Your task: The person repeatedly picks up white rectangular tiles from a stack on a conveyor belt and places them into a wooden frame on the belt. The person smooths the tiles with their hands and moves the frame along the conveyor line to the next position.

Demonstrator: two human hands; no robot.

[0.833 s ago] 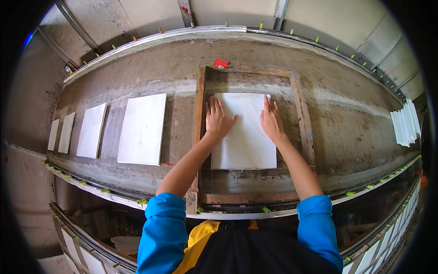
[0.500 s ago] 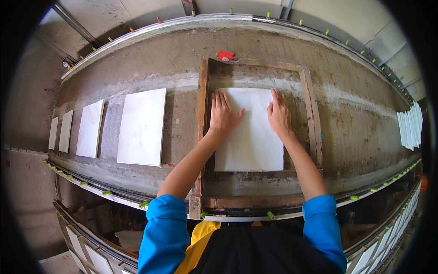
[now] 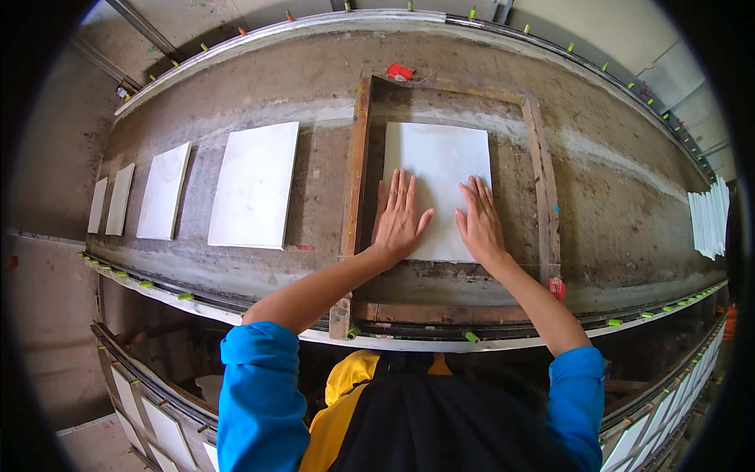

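Observation:
A white rectangular sheet or thin stack of sheets (image 3: 437, 149) lies flat within a worn wooden frame (image 3: 359, 169) on the long table. My left hand (image 3: 399, 219) rests palm down across its near left part, fingers stretched out and thumb pointing right. On the near right part lies my right hand (image 3: 480, 222), also flat, with fingers extended forward. Neither hand holds anything. The near corners of the white piece are partly covered by my hands and wrists.
Several white pieces, one a large panel (image 3: 254, 185), lie in a row to the left. A pile of white sheets (image 3: 709, 219) sits at the far right. Red scraps (image 3: 399, 71) lie near the frame's far edge. Green pegs (image 3: 472, 337) line the table rails.
Both hands have slid from the far side edges of the white piece toward its near part, staying flat. The whole view has shifted slightly, so the table appears higher.

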